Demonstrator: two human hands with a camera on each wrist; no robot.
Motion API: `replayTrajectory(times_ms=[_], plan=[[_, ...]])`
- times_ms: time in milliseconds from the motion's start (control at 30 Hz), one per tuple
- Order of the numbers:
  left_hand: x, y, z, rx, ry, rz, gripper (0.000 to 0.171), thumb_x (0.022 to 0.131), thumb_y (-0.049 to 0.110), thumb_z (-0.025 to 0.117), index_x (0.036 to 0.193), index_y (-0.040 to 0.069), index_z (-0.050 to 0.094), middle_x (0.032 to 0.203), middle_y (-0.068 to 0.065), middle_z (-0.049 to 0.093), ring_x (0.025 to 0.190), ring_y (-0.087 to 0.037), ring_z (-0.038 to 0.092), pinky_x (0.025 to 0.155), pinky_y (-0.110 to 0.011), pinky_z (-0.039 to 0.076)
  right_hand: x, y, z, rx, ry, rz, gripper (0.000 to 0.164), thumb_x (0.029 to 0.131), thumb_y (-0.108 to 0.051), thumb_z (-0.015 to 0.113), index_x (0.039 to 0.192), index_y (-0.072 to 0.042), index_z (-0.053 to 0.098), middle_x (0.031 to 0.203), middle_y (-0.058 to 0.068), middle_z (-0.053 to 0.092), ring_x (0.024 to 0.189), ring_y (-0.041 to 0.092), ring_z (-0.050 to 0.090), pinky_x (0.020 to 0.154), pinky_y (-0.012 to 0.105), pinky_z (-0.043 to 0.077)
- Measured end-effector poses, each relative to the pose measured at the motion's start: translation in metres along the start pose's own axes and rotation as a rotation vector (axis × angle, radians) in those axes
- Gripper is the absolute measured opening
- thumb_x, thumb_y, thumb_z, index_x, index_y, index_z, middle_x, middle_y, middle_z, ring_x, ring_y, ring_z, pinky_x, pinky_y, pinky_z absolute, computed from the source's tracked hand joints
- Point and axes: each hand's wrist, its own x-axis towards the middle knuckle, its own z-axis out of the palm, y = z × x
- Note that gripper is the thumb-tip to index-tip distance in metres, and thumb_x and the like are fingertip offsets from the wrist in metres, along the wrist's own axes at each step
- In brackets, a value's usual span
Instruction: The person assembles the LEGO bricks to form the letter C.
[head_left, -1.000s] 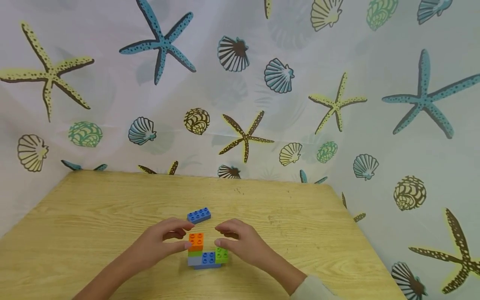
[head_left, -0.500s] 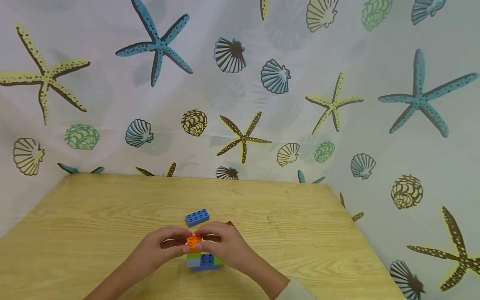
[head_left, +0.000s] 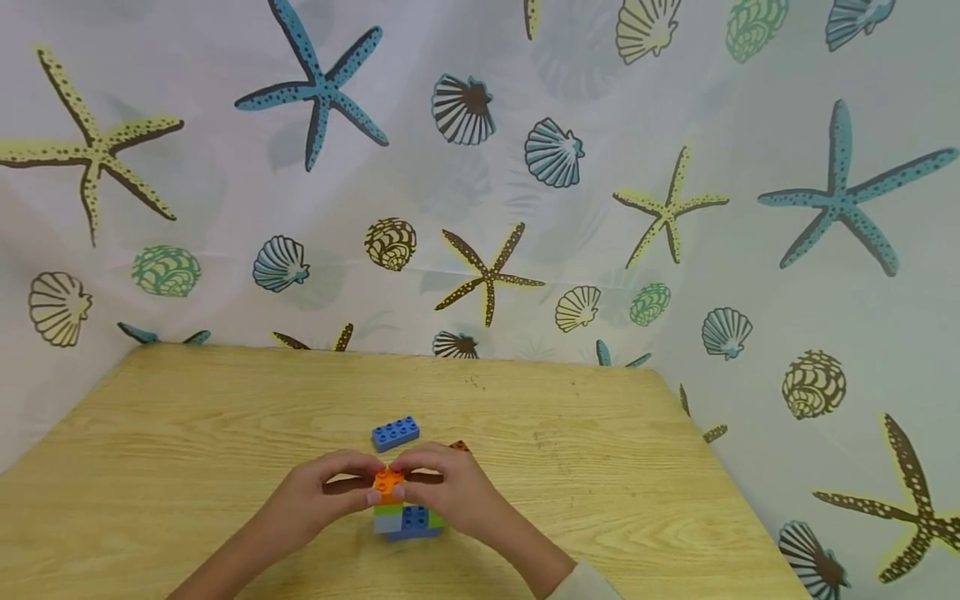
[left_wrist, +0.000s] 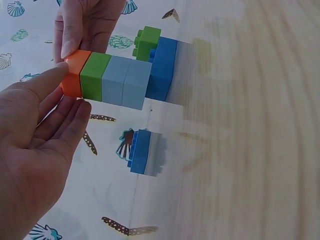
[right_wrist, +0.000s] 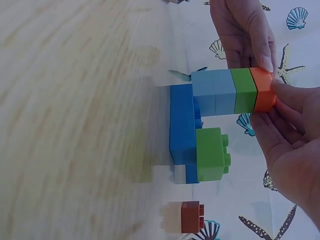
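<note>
My left hand and right hand meet at an orange brick, pinching it from both sides between thumb and fingers. That brick tops a stack: below it come a green brick and two light blue bricks. The stack rises from one end of a long blue brick lying on the table. At the other end of this base stands a lime green brick, partly covered by my right hand in the head view.
Behind the hands lies a loose blue brick with its studs up. A reddish-brown brick rests on the wooden table, mostly hidden by the right hand in the head view. Shell-and-starfish cloth hangs at the back and right.
My right hand has moved left from above the lime green brick to the orange brick. The left hand has closed in on it too. In the last half second both have stayed nearly still.
</note>
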Motion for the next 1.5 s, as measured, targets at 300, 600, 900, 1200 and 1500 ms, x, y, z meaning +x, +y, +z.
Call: replayTrajectory(times_ms=[300, 600, 900, 1200, 1500], plan=[[0.004, -0.001, 0.000, -0.006, -0.010, 0.025, 0.040, 0.091, 0.029, 0.075, 0.123, 0.006, 0.068, 0.128, -0.017, 0.064, 0.121, -0.037, 0.061, 0.092, -0.029, 0.058, 0.001, 0.004, 0.000, 0.043, 0.025, 0.047, 0.026, 0.095, -0.015, 0.071, 0.121, -0.011, 0.073, 0.124, -0.001, 0.067, 0.114, 0.015, 0.065, 0.092, 0.025, 0.057], [0.002, -0.006, 0.003, -0.006, -0.008, -0.020, 0.044, 0.094, 0.031, 0.073, 0.128, 0.005, 0.065, 0.131, -0.017, 0.062, 0.121, -0.039, 0.060, 0.091, -0.029, 0.058, -0.001, 0.007, 0.001, 0.061, 0.022, 0.060, 0.024, 0.096, -0.017, 0.071, 0.119, -0.011, 0.073, 0.121, -0.001, 0.067, 0.111, 0.013, 0.065, 0.093, 0.025, 0.057], [0.003, -0.008, 0.009, -0.066, -0.008, -0.041, 0.055, 0.092, 0.031, 0.074, 0.135, 0.001, 0.059, 0.135, -0.020, 0.059, 0.124, -0.036, 0.059, 0.094, -0.028, 0.057, 0.000, 0.008, -0.004, 0.042, -0.001, 0.070, 0.025, 0.097, -0.022, 0.070, 0.120, -0.013, 0.072, 0.121, -0.002, 0.068, 0.111, 0.010, 0.064, 0.094, 0.023, 0.056], [0.006, -0.006, 0.008, -0.029, 0.012, -0.055, 0.059, 0.091, 0.034, 0.075, 0.136, -0.001, 0.058, 0.136, -0.018, 0.060, 0.126, -0.036, 0.058, 0.096, -0.029, 0.056, 0.020, 0.013, -0.032, -0.083, 0.003, 0.029, 0.031, 0.098, -0.030, 0.067, 0.126, -0.017, 0.069, 0.123, 0.000, 0.068, 0.114, 0.014, 0.063, 0.095, 0.023, 0.054], [0.005, -0.006, 0.005, -0.016, -0.014, -0.051, 0.057, 0.093, 0.032, 0.073, 0.137, 0.000, 0.058, 0.134, -0.017, 0.062, 0.124, -0.034, 0.060, 0.097, -0.031, 0.056, 0.055, 0.035, -0.044, -0.183, -0.056, 0.041, 0.036, 0.097, -0.026, 0.069, 0.129, -0.010, 0.067, 0.129, 0.001, 0.065, 0.122, 0.025, 0.063, 0.098, 0.026, 0.054]])
